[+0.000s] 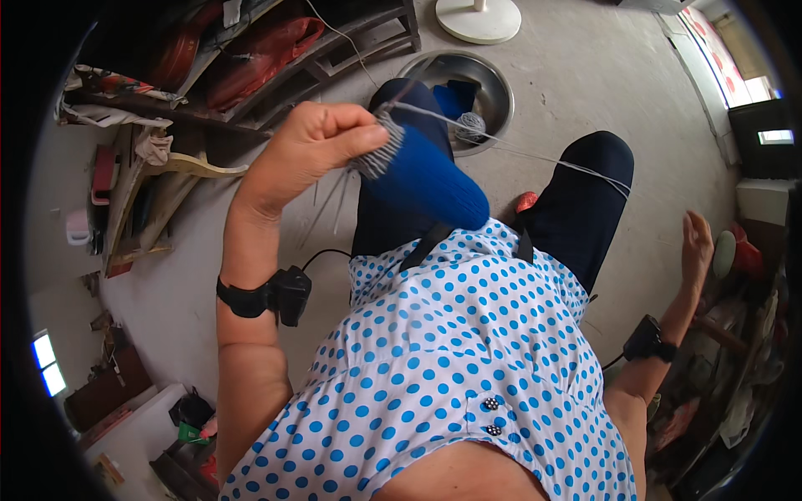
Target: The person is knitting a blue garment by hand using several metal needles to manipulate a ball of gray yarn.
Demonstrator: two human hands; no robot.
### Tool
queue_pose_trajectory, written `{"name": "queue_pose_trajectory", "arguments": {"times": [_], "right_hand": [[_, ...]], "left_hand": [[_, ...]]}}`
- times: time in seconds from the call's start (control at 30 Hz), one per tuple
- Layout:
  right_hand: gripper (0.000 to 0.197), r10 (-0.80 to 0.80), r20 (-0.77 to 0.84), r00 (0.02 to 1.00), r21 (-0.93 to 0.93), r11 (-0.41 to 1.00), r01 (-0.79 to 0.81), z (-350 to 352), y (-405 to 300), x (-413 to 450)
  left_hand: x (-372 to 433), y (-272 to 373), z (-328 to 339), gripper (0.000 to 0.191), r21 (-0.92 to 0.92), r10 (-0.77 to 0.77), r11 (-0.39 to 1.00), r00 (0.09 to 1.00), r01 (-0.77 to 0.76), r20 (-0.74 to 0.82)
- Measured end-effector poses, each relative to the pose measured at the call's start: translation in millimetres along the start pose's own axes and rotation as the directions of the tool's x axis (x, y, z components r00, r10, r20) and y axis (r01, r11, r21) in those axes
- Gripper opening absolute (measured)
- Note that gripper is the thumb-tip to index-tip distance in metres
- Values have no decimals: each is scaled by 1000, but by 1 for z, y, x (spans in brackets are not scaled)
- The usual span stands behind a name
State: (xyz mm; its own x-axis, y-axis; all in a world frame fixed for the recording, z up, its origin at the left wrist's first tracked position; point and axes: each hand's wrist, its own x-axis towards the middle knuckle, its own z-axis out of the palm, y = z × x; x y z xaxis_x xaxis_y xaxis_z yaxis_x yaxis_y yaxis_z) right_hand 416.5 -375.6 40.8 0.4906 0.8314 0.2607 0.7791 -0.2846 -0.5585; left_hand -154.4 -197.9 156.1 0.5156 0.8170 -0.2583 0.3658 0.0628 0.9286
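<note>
My left hand grips a blue knitted tube by its grey ribbed edge. The tube's rounded end hangs towards my lap. Thin knitting needles stick out below the grey edge, slightly blurred. Grey yarn stretches from the top of the knitting across to my right knee. Off to the right, away from the knitting, is my right hand, raised beside the knee. Its fingers are partly hidden, and nothing held is visible in it.
On the floor beyond my knees stands a metal basin with a ball of grey yarn and a dark blue piece inside. A white round base is behind it. A wooden rack with a red plastic bag stands at upper left.
</note>
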Motion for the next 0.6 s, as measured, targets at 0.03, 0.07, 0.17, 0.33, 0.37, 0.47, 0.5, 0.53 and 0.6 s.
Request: {"name": "queue_pose_trajectory", "arguments": {"times": [0.03,0.07,0.17,0.33,0.37,0.47,0.5,0.53,0.6], "right_hand": [[23,-32,14,999,55,998,31,17,-18,4],[23,-80,37,996,183,980,71,35,-49,9],[24,-224,243,944,624,781,25,75,-157,9],[31,-432,435,790,865,445,-232,130,-264,-19],[34,-429,464,775,870,384,-308,137,-270,-23],[26,-439,451,777,893,223,-392,151,-275,-22],[23,-424,468,776,880,139,-454,150,-276,-22],[20,-404,476,781,875,131,-465,147,-279,-22],[20,-408,476,779,876,137,-463,148,-277,-21]], "left_hand": [[1,1,8,20,-12,6,1000,999,-6,42],[2,3,16,19,-76,20,997,998,-16,57],[7,0,27,19,-47,40,998,992,-34,121],[12,-6,45,18,27,55,998,982,-60,181],[14,-6,48,18,26,52,998,982,-58,183],[14,-7,51,18,75,31,996,982,-45,184],[13,-5,52,18,71,25,997,981,-39,191],[12,-3,53,18,67,19,997,980,-33,198],[13,-4,55,19,78,24,996,981,-40,193]]}}
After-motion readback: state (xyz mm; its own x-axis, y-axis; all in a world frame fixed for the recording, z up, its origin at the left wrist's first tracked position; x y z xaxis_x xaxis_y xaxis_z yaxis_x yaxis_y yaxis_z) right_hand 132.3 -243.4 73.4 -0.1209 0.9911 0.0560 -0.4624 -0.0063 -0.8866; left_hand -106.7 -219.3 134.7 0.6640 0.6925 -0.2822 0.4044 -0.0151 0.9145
